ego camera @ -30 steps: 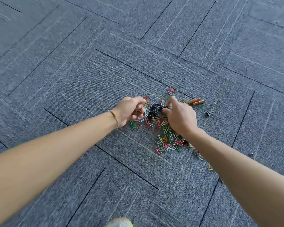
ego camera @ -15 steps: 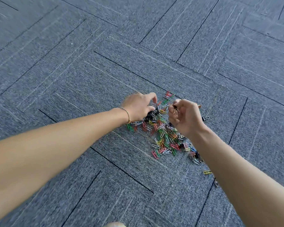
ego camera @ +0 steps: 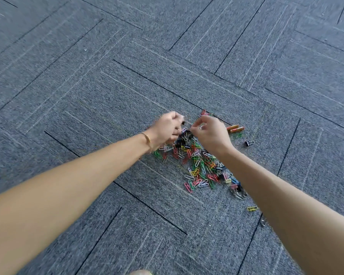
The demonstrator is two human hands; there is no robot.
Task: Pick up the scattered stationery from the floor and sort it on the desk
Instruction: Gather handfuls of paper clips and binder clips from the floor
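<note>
both of your hands are down over the far end of the pile of paper clips (ego camera: pixel 199 167), which lies spread on the grey carpet (ego camera: pixel 87 96) between your forearms and trails back under your right arm. your left hand (ego camera: pixel 166 130) has its fingers curled in, and something small and dark shows at the fingertips, but motion blur means you cannot tell whether it is truly held. your right hand (ego camera: pixel 212 133) looks to be pinching something small between thumb and forefinger just above the heap; what it is cannot be made out. the black binder clips (ego camera: pixel 182 142) sit clustered right under your hands, mixed in with the wire clips. judging by how much is on the floor, collection has hardly begun, so it likely pays to gather rather than pick one by one: sweep the loose clips inward with the edge of one hand and scoop with the other, since wire clips snag in carpet pile and link together. keep a closed palm so nothing drops on the way to the desk, which is not in view. don't forget the outliers: two orange cylinders (ego camera: pixel 235 128) beyond your right hand, a lone black binder clip (ego camera: pixel 249 143) further right, and a stray yellow paper clip (ego camera: pixel 252 208) near your right forearm.
</note>
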